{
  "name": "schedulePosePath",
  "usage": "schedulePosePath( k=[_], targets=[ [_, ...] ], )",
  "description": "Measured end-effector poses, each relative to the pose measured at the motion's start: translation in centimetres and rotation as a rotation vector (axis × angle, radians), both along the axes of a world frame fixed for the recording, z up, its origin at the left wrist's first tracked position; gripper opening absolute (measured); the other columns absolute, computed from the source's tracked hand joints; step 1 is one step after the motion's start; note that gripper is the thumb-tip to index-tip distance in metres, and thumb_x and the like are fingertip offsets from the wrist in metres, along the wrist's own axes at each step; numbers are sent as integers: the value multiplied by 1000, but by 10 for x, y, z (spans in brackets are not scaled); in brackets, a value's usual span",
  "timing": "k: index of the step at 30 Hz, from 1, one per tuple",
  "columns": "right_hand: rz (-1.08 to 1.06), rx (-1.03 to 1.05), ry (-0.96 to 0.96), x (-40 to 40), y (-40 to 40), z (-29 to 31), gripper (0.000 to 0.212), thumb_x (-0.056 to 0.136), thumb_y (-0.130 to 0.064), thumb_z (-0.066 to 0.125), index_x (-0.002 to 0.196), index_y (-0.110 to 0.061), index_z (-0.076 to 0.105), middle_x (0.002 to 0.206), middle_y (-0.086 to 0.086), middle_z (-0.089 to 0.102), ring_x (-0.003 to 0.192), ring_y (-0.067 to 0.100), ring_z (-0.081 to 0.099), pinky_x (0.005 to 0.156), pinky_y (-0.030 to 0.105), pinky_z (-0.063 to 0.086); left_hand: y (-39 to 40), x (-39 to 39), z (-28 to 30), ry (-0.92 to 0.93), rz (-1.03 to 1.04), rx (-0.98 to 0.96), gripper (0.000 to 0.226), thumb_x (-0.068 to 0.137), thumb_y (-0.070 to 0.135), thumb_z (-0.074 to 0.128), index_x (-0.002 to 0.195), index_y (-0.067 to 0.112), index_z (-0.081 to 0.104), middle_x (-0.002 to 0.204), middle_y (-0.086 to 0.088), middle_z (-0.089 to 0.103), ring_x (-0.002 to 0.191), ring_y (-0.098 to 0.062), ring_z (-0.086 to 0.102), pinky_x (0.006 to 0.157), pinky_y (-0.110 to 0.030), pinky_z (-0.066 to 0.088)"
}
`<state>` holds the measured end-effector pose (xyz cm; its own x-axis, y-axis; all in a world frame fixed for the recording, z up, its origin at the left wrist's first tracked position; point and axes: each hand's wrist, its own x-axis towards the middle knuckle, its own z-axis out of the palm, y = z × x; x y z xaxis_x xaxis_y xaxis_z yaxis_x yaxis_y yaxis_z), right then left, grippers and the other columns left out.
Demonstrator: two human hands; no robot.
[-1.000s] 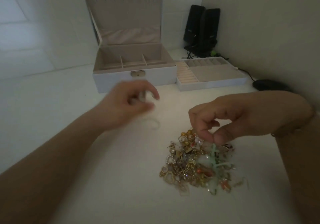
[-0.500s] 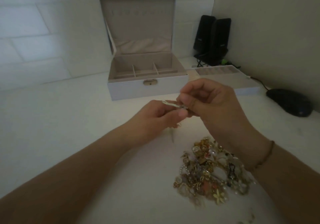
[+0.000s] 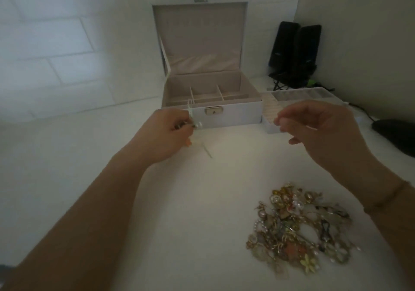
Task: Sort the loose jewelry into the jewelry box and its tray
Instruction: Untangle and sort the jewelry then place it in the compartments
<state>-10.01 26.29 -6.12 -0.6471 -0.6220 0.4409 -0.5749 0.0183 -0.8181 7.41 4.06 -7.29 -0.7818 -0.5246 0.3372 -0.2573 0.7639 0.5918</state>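
the white jewelry box [image 3: 233, 116] sits at twelve o'clock with its lid raised upright, showing a beige lining, divided compartments and a gold clasp on the front wall. touching its right side, at about one o'clock, lies the white tray [image 3: 268, 113], its ribbed slots partly hidden. the loose jewelry [image 3: 298, 227], a tangled heap of gold pieces, pearls and flower shapes, lies on the desk at four o'clock. a pale green piece [image 3: 192, 116] is pinched up in front of the box's left corner.
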Motion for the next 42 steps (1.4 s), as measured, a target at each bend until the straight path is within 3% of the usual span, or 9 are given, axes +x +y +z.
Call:
schedulePosePath(
  k=[4,8,12,16,21,27,31,37,42],
  targets=[
    [-33,32,44,-7,1,-2,6,81,-24,67,86,-27,69,86,-3,72,80,14,68,59,30,59,-7,9,5,-10,61,1,21,72,25,49,74,24,70,68,9,71,63,2,62,58,-12,44],
    [-55,74,144,-10,1,-1,8,81,-27,66,88,-28,69,83,-9,72,79,10,67,72,32,57,-15,15,9,-131,104,-75,28,78,5,56,72,28,71,81,7,67,71,-6,58,61,-10,39],
    [-59,126,234,-12,3,1,9,82,-23,69,84,-32,68,71,-16,68,74,1,64,70,14,51,-23,26,15,-151,131,-42,38,79,-2,54,77,29,76,94,3,69,84,-16,60,70,-9,41],
    [47,253,271,-15,14,14,15,80,-19,71,79,-33,67,77,-22,67,71,-1,61,64,3,43,-20,25,13,-191,87,-37,22,85,19,70,105,27,73,109,6,66,92,-17,61,82,-22,44],
    [141,315,312,-15,20,20,14,78,-15,72,77,-29,70,70,-20,67,66,-1,58,60,-1,38,-16,15,-1,-386,43,-217,44,86,33,72,129,26,63,135,4,57,120,-15,53,96,-18,33],
    [137,344,437,-20,18,8,16,79,-23,69,79,-39,65,82,-28,63,74,7,59,56,5,40,-22,18,2,-353,83,-160,37,84,19,75,120,20,68,113,-1,68,91,-14,61,74,-12,38],
    [167,417,541,-19,16,4,13,80,-32,64,82,-44,60,69,-21,63,76,8,58,60,8,41,-23,19,3,-335,38,-88,26,86,13,72,109,23,70,99,2,66,78,-4,57,65,-3,38],
    [164,413,563,-20,15,4,8,80,-35,62,84,-42,61,71,-22,62,76,7,58,58,14,43,-11,23,16,-112,-221,246,27,91,-8,58,105,12,70,88,-3,60,73,-15,65,74,-28,53],
    [173,437,550,-17,15,4,8,81,-33,62,86,-40,62,72,-22,62,69,6,57,58,14,40,-9,20,17,-33,-259,421,26,89,-13,55,103,4,68,87,-8,56,72,-22,63,70,-34,51]
  ],
)
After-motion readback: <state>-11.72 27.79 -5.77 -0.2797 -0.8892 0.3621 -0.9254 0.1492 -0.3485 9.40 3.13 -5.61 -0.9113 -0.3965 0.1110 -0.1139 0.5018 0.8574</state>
